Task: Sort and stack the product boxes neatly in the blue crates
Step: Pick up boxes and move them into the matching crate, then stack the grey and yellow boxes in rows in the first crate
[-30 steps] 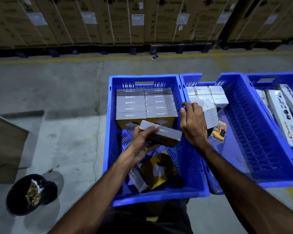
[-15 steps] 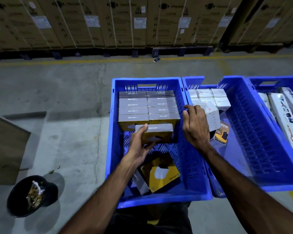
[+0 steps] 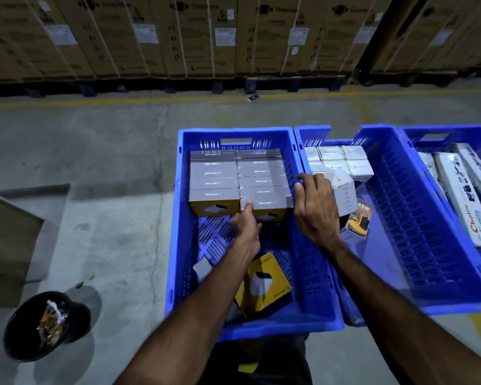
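A blue crate [image 3: 314, 323] in front of me holds two columns of grey-topped, yellow-fronted boxes [image 3: 214, 173] at its far end. My left hand [image 3: 246, 223] presses the nearest box [image 3: 267, 208] against the right column, thumb on its top left corner. My right hand [image 3: 315, 209] rests over the crate's right wall, fingertips at that column's side. A loose yellow box [image 3: 264, 284] and a grey one [image 3: 203, 268] lie near the crate's front. The middle crate [image 3: 417, 232] holds white boxes [image 3: 336, 159] and a "65W" box [image 3: 357, 223].
A third blue crate [image 3: 428, 134] at the right holds long white boxes [image 3: 461, 195]. A black bin [image 3: 45, 326] with scraps stands on the concrete floor at lower left. A brown carton [image 3: 6, 245] is at the left edge. Stacked cartons on pallets line the back.
My left hand has carried the grey and yellow box forward and set it at the front of the right column. My right hand has stayed by the crate wall.
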{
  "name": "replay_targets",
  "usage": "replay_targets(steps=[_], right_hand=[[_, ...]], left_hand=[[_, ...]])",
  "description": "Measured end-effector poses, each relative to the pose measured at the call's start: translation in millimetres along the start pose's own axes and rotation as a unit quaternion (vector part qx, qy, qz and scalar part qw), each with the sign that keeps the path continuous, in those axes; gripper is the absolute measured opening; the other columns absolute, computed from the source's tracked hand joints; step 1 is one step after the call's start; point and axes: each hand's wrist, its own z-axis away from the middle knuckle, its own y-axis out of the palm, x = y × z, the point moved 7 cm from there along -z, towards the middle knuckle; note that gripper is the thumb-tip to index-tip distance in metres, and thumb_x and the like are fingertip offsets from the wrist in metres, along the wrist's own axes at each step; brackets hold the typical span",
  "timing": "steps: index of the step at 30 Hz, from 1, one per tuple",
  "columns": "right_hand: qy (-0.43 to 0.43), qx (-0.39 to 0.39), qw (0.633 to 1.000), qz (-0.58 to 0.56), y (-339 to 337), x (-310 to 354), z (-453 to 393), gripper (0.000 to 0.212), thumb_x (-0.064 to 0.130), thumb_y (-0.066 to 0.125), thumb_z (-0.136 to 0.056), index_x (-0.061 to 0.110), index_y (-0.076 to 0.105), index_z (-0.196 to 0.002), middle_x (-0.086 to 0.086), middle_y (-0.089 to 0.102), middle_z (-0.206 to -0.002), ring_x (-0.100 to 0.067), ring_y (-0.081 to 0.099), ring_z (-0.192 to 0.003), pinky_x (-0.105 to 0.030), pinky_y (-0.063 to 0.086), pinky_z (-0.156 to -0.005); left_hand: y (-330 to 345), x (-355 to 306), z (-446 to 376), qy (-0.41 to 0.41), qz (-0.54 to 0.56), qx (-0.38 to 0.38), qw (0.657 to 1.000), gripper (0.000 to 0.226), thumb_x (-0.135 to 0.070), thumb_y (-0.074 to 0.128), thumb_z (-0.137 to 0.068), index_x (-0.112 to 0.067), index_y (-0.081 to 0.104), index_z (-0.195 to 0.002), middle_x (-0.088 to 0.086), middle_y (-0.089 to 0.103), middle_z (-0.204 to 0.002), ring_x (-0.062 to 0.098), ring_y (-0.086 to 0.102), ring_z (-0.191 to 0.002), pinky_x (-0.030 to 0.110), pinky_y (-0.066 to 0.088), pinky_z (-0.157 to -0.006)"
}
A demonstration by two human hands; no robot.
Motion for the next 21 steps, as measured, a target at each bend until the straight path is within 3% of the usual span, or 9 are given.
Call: replay_targets(steps=[3, 8, 12, 17, 19, 21], right_hand=[[0.0, 0.004, 1.0, 0.007, 2.6, -1.7, -0.4, 0.038, 0.04, 0.03, -0.108, 0.014, 0.056, -0.121, -0.009, 0.055, -0.11, -0.028, 0.05, -0.099, -0.044, 0.045, -0.082], [0.0, 0.01, 1.0, 0.013, 5.1, -2.8, -0.6, 0.039, 0.041, 0.03, -0.108, 0.015, 0.055, -0.121, -0.009, 0.054, -0.111, -0.028, 0.051, -0.101, -0.045, 0.046, -0.083], [0.0, 0.01, 1.0, 0.009, 3.9, -1.9, 0.2, 0.037, 0.04, 0.031, -0.108, 0.015, 0.056, -0.122, -0.009, 0.055, -0.111, -0.026, 0.05, -0.101, -0.044, 0.046, -0.083], [-0.007, 0.007, 1.0, 0.011, 2.2, -1.4, 0.4, 0.038, 0.041, 0.029, -0.109, 0.015, 0.055, -0.121, -0.009, 0.054, -0.111, -0.027, 0.05, -0.099, -0.041, 0.044, -0.08], [-0.01, 0.007, 1.0, 0.014, 2.9, -1.9, 0.0, 0.039, 0.041, 0.028, -0.109, 0.014, 0.055, -0.121, -0.009, 0.054, -0.111, -0.027, 0.05, -0.099, -0.043, 0.045, -0.08], [-0.015, 0.003, 1.0, 0.021, 2.9, -2.4, 0.3, 0.039, 0.04, 0.029, -0.11, 0.013, 0.055, -0.12, -0.01, 0.054, -0.11, -0.029, 0.05, -0.099, -0.047, 0.046, -0.082]], left_hand=[[0.4, -1.9, -1.1, 0.006, -0.014, -0.006, 1.0, 0.018, -0.031, 0.069, -0.1, -0.017, 0.061, -0.092, 0.002, 0.063, -0.091, 0.016, 0.06, -0.077, 0.041, 0.052, -0.076], [-1.3, -0.7, -3.4, 0.007, -0.024, 0.011, 1.0, 0.043, -0.038, 0.071, -0.099, -0.009, 0.057, -0.128, 0.007, 0.064, -0.116, 0.023, 0.065, -0.099, 0.045, 0.058, -0.086], [-5.4, 1.3, -4.9, -0.007, -0.033, 0.051, 0.998, 0.045, -0.042, 0.074, -0.096, -0.011, 0.062, -0.127, 0.008, 0.073, -0.122, 0.024, 0.071, -0.104, 0.042, 0.06, -0.083], [-26.3, -10.5, 6.7, -0.042, -0.044, 0.106, 0.992, 0.066, -0.034, 0.085, -0.087, -0.001, 0.056, -0.136, 0.017, 0.07, -0.129, 0.04, 0.072, -0.111, 0.041, 0.065, -0.08], [-39.5, -20.5, 28.2, -0.03, -0.096, 0.155, 0.983, 0.07, -0.024, 0.083, -0.09, 0.002, 0.048, -0.146, 0.015, 0.064, -0.135, 0.039, 0.07, -0.115, 0.038, 0.063, -0.086], [-58.5, -33.6, 48.6, 0.049, -0.217, 0.176, 0.959, 0.065, -0.016, 0.084, -0.088, -0.004, 0.054, -0.145, 0.015, 0.064, -0.138, 0.031, 0.071, -0.113, 0.037, 0.061, -0.089]])
